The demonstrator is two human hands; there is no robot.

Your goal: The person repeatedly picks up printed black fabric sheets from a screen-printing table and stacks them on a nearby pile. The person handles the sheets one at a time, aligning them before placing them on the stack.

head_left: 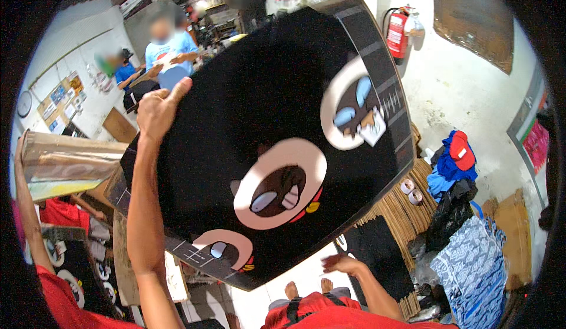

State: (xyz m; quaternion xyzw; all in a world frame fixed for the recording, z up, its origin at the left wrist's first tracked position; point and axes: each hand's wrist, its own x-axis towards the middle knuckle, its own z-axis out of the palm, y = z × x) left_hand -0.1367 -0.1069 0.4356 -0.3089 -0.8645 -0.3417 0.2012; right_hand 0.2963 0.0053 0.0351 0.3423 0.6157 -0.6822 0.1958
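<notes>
A large board [371, 51] covered by black cloth [247, 81] fills the middle, tilted up in front of me. Printed on the cloth are round cartoon motifs in pale pink, blue, red and yellow. My left hand [156, 114] is closed on the upper left edge, its thumb lying along the near side; its other fingers are partly hidden. A small white paper tag [372, 130] lies over the right-hand motif. Below the lower edge, my right hand [342, 263] is held out with fingers stretched, apart from the board and with nothing in it.
Stacked brown boards [386, 202] and black cloth [377, 246] lie at lower right, beside a blue patterned cloth bundle [471, 270]. A fire extinguisher [398, 34] hangs on the wall. Co-workers [171, 49] stand at far left. A red-sleeved arm [35, 234] reaches up at the left rim.
</notes>
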